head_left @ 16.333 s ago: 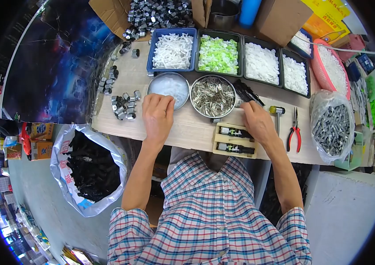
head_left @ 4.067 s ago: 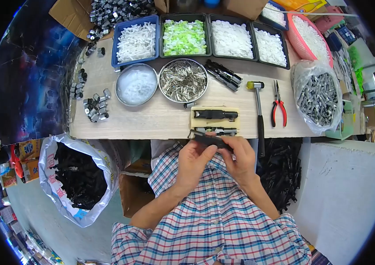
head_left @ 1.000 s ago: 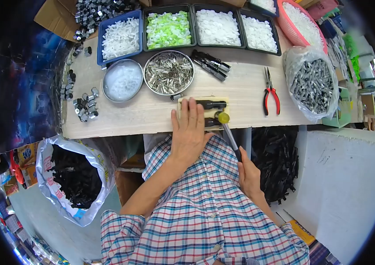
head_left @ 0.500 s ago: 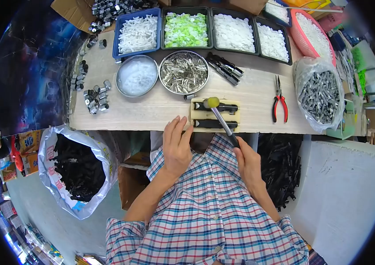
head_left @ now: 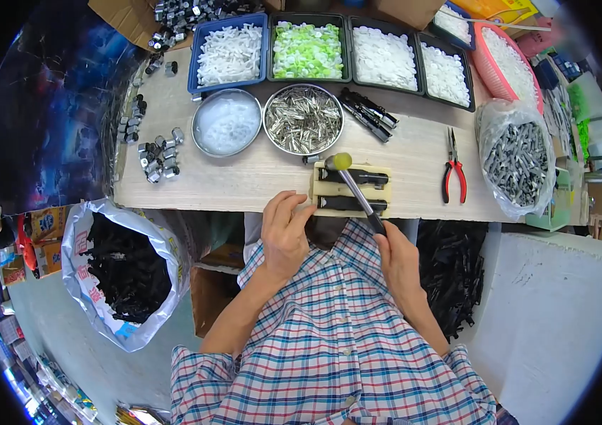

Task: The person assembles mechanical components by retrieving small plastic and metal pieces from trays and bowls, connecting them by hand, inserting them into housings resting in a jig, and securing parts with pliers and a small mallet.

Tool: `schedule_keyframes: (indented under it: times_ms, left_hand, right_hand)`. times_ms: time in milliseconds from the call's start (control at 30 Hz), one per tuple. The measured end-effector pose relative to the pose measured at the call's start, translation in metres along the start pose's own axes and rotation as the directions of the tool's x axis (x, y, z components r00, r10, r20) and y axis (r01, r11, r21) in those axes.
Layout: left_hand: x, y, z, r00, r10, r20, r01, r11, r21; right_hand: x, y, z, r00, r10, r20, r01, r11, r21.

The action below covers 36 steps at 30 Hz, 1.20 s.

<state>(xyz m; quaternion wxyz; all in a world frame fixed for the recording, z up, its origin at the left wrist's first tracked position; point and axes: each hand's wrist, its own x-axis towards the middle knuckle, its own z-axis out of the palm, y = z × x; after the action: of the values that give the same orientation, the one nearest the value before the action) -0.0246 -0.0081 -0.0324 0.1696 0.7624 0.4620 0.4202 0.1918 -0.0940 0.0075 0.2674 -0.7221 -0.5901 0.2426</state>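
Observation:
My right hand is wrapped round the dark grip of a small hammer with a metal shaft and yellowish head. The head is over the upper left part of a cream-coloured block at the table's front edge. Two black elongated plastic parts lie in the block's slots: an upper part and a lower part. The hammer shaft crosses in front of both. My left hand is by the block's lower left corner, fingers bent and slightly apart, with no held thing visible.
Behind the block stand a bowl of metal pieces and a bowl of whitish material. Black parts and red-handled pliers lie on the table. Trays line the back; a clear bag stands right, a sack below left.
My left hand's fingers have bent more and drawn together beside the block. The hammer stays over the block in my right hand. The whole view has shifted slightly.

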Motion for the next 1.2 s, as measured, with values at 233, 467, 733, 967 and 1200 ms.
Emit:
schedule_keyframes:
  times_ms: [233, 467, 733, 967, 1200]
  left_hand:
    - [-0.003, -0.009, -0.007, 0.997, -0.074, -0.033, 0.071, 0.994, -0.079]
    - [0.0, -0.012, -0.008, 0.997, -0.073, -0.033, 0.07, 0.995, -0.067]
    - [0.004, -0.006, -0.003, 0.997, -0.07, 0.043, 0.074, 0.99, -0.116]
    - [0.001, -0.013, -0.008, 0.997, -0.079, 0.024, 0.081, 0.994, -0.076]
    - [0.023, -0.003, -0.001, 0.994, -0.105, 0.015, 0.106, 0.978, -0.181]
  right_hand:
    - [0.016, 0.033, -0.016, 0.946, -0.029, -0.324, -0.016, 0.991, -0.135]
    - [0.032, 0.068, -0.026, 0.914, -0.124, -0.387, -0.079, 0.88, -0.469]
    - [0.101, 0.121, -0.047, 0.919, -0.143, -0.366, -0.178, 0.68, -0.712]
    - [0.058, 0.071, -0.054, 0.886, 0.128, -0.446, -0.175, 0.983, -0.065]
    - [-0.014, 0.026, -0.019, 0.984, 0.163, -0.074, -0.145, 0.969, 0.199]
